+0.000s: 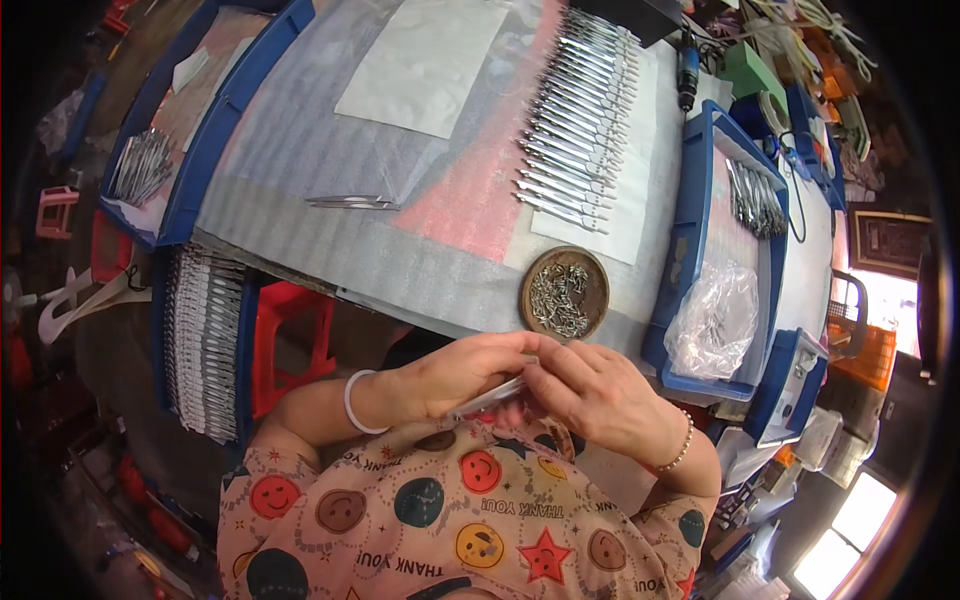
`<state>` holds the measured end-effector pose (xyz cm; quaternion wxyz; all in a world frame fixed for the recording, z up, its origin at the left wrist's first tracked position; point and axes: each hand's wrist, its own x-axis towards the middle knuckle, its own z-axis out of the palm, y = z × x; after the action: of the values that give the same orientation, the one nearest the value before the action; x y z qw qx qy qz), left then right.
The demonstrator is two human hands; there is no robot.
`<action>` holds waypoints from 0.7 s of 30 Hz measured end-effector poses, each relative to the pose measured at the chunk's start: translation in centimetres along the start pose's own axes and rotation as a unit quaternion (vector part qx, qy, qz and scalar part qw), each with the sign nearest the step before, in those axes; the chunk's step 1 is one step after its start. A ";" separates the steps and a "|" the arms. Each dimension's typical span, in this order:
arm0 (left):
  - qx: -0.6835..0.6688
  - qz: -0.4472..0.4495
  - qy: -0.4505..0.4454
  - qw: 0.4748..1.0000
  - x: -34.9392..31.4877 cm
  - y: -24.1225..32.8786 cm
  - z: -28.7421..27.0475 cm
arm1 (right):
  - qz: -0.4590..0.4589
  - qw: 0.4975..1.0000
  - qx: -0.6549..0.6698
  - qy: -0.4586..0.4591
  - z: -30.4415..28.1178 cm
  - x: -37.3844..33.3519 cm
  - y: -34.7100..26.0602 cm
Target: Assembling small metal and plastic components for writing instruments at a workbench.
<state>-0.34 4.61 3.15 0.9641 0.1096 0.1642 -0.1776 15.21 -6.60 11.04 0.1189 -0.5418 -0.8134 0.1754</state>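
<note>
My left hand [455, 375], with a white band at its wrist, is closed around a slim shiny metal piece [488, 398] in front of my chest. My right hand [605, 395], wearing a beaded bracelet, pinches the same piece near its far end. The fingertips of both hands meet there and hide part of it, so its full shape cannot be made out. Just beyond my hands, near the table's front edge, stands a round brown bowl [527, 303] holding many small metal parts [562, 300]. Past the bowl lies a long row of slim, pointed shiny metal tools [580, 130], side by side.
Two slim metal pieces [352, 202] lie mid-table near a white sheet [425, 60]. Blue trays stand left [222, 120] and right [690, 230]; the right one holds metal tools [755, 200] and a clear plastic bag [715, 325]. A red stool [290, 340] is below the table's left side.
</note>
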 end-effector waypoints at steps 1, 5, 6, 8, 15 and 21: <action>0.020 0.006 0.019 1.000 -0.1 0.5 0.4 | 0.002 1.000 0.004 0.003 -0.1 0.0 0.2; -0.007 0.057 0.029 0.998 -1.0 1.5 -0.9 | 0.061 0.997 0.050 0.013 -0.8 -0.1 1.6; 0.002 0.088 0.026 0.996 -1.2 1.8 -1.7 | 0.101 0.993 0.050 0.042 -0.9 0.0 2.0; -0.006 0.128 0.069 0.989 -2.2 2.8 -1.5 | 0.155 0.981 0.079 0.086 -1.4 0.6 3.3; -0.001 0.214 0.090 0.973 -5.2 1.6 -4.1 | 0.259 0.956 0.013 0.138 0.5 3.1 11.1; 0.016 0.235 0.104 0.966 -6.4 -0.2 -4.7 | 0.281 0.948 -0.062 0.138 2.9 4.3 15.1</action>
<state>-7.39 7.68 1.06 0.9544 0.1787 0.2306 0.0639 25.17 2.20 2.19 0.1416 -0.7737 -0.6130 0.0744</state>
